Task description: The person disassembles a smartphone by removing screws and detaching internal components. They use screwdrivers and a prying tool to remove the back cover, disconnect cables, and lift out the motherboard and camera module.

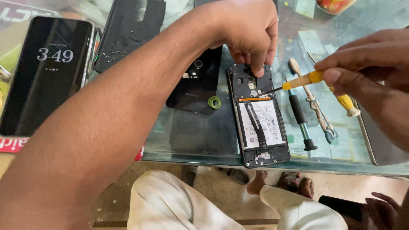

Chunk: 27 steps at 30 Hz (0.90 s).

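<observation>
from the head view, the opened black smartphone with its white battery exposed [260, 117] lies face down on the glass tabletop [191, 140], its black back cover [196, 85] already off and lying just beside it. the left hand [249, 32] presses fingertips on the phone's top edge. the right hand [366, 66] pinches a yellow-handled screwdriver [304, 79], tip at the upper board. tiny loose screws [113, 53] lie on another dark cover, so some seem out; battery and board are in place.
</observation>
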Motion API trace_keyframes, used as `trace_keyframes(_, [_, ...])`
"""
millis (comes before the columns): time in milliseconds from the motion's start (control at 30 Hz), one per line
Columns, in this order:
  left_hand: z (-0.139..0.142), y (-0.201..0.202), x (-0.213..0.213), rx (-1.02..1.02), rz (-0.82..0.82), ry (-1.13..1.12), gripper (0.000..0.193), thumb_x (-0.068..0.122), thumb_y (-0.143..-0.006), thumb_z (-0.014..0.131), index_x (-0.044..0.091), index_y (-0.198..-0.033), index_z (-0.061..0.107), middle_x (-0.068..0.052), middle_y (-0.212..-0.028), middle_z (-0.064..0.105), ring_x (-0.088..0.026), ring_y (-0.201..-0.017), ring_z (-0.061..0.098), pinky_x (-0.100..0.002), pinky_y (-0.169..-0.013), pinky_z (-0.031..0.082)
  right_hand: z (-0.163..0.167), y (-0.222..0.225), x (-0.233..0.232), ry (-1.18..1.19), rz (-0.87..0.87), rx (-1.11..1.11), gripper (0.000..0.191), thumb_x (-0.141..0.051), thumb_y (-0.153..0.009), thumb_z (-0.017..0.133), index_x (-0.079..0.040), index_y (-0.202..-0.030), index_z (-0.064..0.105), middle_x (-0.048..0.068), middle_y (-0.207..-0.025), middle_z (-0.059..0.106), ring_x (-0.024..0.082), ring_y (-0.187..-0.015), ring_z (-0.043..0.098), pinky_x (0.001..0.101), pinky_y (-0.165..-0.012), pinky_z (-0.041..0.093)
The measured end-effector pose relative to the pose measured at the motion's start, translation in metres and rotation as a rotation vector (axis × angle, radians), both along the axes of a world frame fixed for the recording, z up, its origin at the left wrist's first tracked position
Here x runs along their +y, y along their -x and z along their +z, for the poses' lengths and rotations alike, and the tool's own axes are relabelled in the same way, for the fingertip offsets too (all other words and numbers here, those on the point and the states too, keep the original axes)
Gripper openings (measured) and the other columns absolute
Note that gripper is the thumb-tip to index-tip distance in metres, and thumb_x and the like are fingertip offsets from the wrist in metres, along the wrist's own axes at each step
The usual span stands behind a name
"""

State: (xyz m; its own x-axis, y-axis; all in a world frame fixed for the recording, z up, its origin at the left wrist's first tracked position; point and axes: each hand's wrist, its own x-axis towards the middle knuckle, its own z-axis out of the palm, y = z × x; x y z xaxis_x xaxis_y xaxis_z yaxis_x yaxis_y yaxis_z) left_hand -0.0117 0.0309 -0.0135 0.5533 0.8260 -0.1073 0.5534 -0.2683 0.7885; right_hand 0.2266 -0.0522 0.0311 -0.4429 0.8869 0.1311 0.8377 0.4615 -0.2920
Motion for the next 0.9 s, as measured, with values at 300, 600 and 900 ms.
trace_keyframes(300, [0.001,0.001,-0.002,-0.003,0.016,-0.012,0.021,0.003,-0.062,0.088,0.005,-0.08,0.076,-0.007,-0.072,0.076,-0.013,-0.061,0.072,-0.027,-0.054,0.059,0.009,0.026,0.001,-0.005,0.088,0.069,0.012,0.001,-0.097,0.066,0.005,-0.105,0.075,0.018,-0.103,0.071,0.023,-0.083,0.074,0.0324,-0.077,0.061])
trace_keyframes(600, [-0.004,-0.001,0.002,-0.016,0.004,-0.005,0.023,0.003,-0.063,0.088,0.003,-0.082,0.075,-0.009,-0.077,0.077,-0.015,-0.064,0.074,-0.028,-0.055,0.061,0.026,0.075,0.017,-0.105,0.014,-0.54,0.022,-0.024,-0.097,0.071,-0.008,-0.088,0.083,0.008,-0.052,0.062,0.019,-0.041,0.055,0.0343,-0.041,0.047])
trace_keyframes(900, [-0.002,-0.001,0.001,0.045,0.01,-0.003,0.013,0.003,-0.067,0.085,0.001,-0.077,0.077,-0.01,-0.071,0.075,-0.016,-0.058,0.069,-0.029,-0.05,0.052,0.033,0.106,0.034,-0.047,0.053,-1.009,0.049,-0.048,-0.097,0.069,-0.011,-0.068,0.082,0.005,-0.051,0.064,0.019,-0.036,0.056,0.0322,-0.045,0.046])
